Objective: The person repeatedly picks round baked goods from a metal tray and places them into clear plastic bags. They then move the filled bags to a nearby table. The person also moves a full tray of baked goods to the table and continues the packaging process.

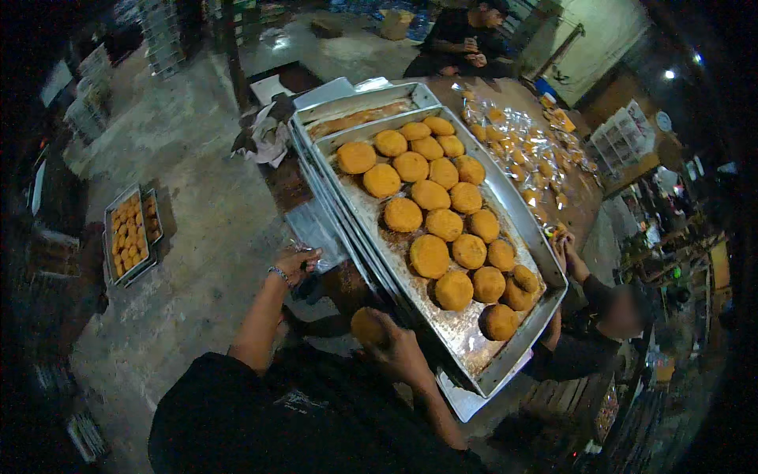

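Round golden-brown buns (430, 256) lie spread over a worn metal baking tray (521, 204), which rests on a stack of similar trays before me. My right hand (402, 355), at the tray's near left side, grips one round bun (368, 327) by its edge. Further left, my left hand (298, 265), with a bracelet on its wrist, has its fingers closed on the edge of a clear plastic bag (330, 260). More clear plastic (314, 222) lies flat just beyond that hand, beside the trays.
Wrapped buns (521, 148) are heaped on a brown table (577, 222) beyond the trays. One person (583, 338) works at the right, another (468, 41) sits at the back. More bun-filled trays (144, 207) stand on the floor at left. Crumpled cloth (269, 136) lies beside the stack.
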Demonstrator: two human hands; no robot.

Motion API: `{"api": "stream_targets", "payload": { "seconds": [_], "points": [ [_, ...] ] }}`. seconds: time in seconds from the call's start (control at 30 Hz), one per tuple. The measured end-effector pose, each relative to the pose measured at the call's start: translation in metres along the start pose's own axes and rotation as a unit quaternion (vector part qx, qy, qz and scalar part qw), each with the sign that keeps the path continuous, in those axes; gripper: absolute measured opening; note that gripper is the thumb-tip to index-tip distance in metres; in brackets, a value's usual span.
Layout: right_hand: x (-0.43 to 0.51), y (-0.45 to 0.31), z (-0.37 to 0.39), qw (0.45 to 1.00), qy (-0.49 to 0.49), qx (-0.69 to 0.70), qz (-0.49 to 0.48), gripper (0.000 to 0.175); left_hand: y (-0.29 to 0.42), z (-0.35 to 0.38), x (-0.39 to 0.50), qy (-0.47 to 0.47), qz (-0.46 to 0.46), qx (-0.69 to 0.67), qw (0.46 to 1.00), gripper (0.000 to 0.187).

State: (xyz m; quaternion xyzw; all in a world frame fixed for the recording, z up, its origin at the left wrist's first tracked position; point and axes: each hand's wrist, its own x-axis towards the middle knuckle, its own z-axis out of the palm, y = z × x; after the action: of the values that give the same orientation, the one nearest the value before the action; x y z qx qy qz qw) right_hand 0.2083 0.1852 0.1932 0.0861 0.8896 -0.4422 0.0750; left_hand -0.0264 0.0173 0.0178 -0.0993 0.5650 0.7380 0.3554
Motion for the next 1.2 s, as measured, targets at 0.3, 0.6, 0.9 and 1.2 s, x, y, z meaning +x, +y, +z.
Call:
{"api": "stream_targets", "payload": {
  "seconds": [0.3, 0.6, 0.9, 1.2],
  "points": [
    [0.047, 0.005, 0.053, 0.949, 0.240, 0.195, -0.059, 0.043, 0.002, 0.052, -0.094, -0.036, 0.036, -0.051, 0.997, 0.021],
    [0.105, -0.025, 0.047, 0.908, 0.053, 0.411, -0.064, 0.052, 0.017, 0.023, -0.063, -0.151, 0.023, 0.135, 0.979, 0.029],
    [0.144, -0.084, -0.143, 0.907, 0.241, 0.283, -0.200, 0.044, -0.003, -0.025, 0.036, -0.046, 0.009, 0.378, 0.925, 0.039],
    [0.255, 0.159, -0.237, 0.882, 0.426, 0.128, 0.151, 0.058, -0.029, -0.054, 0.084, 0.080, 0.100, 0.565, 0.815, 0.048]
  ]
}}
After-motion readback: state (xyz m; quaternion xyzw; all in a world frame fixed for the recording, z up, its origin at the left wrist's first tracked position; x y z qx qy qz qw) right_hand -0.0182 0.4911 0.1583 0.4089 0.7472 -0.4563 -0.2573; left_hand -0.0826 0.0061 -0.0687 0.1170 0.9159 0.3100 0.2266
